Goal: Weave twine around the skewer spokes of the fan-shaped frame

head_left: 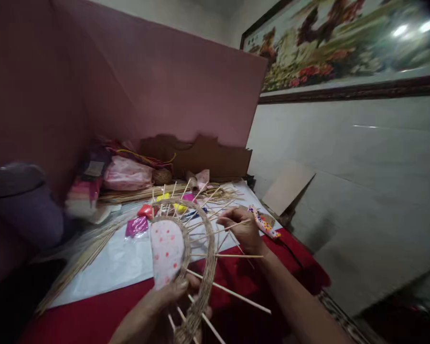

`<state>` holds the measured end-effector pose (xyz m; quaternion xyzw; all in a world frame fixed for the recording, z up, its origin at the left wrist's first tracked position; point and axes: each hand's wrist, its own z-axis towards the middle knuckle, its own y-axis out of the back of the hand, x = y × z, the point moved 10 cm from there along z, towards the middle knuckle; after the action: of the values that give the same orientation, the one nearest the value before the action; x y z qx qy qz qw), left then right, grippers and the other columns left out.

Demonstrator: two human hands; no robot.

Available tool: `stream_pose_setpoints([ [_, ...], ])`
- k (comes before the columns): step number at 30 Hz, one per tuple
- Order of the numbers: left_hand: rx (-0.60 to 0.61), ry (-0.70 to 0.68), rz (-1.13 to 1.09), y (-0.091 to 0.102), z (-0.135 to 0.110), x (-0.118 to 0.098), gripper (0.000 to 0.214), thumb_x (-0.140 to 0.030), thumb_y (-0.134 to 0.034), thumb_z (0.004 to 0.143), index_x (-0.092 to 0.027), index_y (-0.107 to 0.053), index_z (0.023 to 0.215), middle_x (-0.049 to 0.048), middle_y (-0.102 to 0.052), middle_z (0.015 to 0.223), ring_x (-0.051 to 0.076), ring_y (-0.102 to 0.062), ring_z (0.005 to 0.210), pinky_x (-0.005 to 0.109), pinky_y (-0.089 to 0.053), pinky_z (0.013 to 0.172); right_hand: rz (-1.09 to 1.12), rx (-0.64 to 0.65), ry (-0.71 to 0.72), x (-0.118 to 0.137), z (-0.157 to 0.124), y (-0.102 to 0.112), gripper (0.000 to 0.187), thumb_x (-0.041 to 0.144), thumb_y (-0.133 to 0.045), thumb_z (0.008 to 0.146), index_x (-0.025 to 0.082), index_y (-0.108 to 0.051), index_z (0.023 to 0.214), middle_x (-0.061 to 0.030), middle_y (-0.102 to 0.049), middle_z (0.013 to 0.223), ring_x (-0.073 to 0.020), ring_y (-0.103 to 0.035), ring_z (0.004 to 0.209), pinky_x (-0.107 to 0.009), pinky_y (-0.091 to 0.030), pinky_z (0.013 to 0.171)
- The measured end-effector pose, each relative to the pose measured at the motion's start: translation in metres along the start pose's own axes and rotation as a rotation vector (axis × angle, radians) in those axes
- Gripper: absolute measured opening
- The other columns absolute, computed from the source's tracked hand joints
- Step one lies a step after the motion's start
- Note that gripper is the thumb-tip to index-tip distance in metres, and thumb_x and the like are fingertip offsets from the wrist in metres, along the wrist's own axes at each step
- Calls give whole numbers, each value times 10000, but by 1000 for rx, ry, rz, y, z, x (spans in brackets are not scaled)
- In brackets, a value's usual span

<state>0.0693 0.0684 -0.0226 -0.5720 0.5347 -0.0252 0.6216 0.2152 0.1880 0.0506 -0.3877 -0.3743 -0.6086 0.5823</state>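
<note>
My left hand (177, 298) is closed around the lower part of a half-round weaving made of twine and thin sticks. Its centre is a half-circle of white cloth with red dots (166, 248), edged by a twine band. A wider brown twine arc (210, 243) runs around that, with a gap between. Pale sticks (240, 256) radiate outward through both bands. My right hand (242, 228) is at the right side of the arc, fingers pinched together at one of the sticks. Whether a strand of twine is also between those fingers I cannot tell.
A white sheet (118, 267) lies on the red tablecloth (111, 317). Behind the weaving are a magenta packet (136, 226), a red packet (145, 211) and bundled sticks (136, 194). A flower-dotted glue gun (264, 223) lies right. A twine ball (162, 177) sits near cardboard (215, 157).
</note>
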Motion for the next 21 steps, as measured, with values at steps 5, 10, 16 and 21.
stream_pose_setpoints([
  [5,-12,39,15,-3,-1,4,173,-273,-486,867,-162,-619,877,130,-683,778,216,-666,683,312,-504,566,-10,3,34,-4,-3,-10,178,316,-724,652,170,-626,626,23,-564,543,-84,-471,486,-200,-391,445],
  [10,-99,32,54,-1,-3,5,169,-299,-522,848,-171,-588,938,127,-695,799,191,-655,579,271,-488,499,-57,-10,59,-3,-5,-9,206,349,-700,686,170,-609,641,33,-521,516,-79,-438,462,-204,-357,437],
  [16,-180,-86,94,1,-3,-4,274,-279,-572,822,-141,-569,1058,127,-692,830,198,-654,616,269,-497,503,-63,-12,21,-10,-11,-14,254,394,-667,696,169,-576,621,49,-467,481,-73,-399,438,-207,-331,433],
  [21,-227,-190,65,10,1,-16,431,-245,-573,824,-186,-472,1239,109,-696,869,215,-667,725,292,-509,603,-58,7,-49,-23,-11,-22,288,432,-670,687,157,-595,647,32,-489,552,-81,-391,501,-213,-314,461],
])
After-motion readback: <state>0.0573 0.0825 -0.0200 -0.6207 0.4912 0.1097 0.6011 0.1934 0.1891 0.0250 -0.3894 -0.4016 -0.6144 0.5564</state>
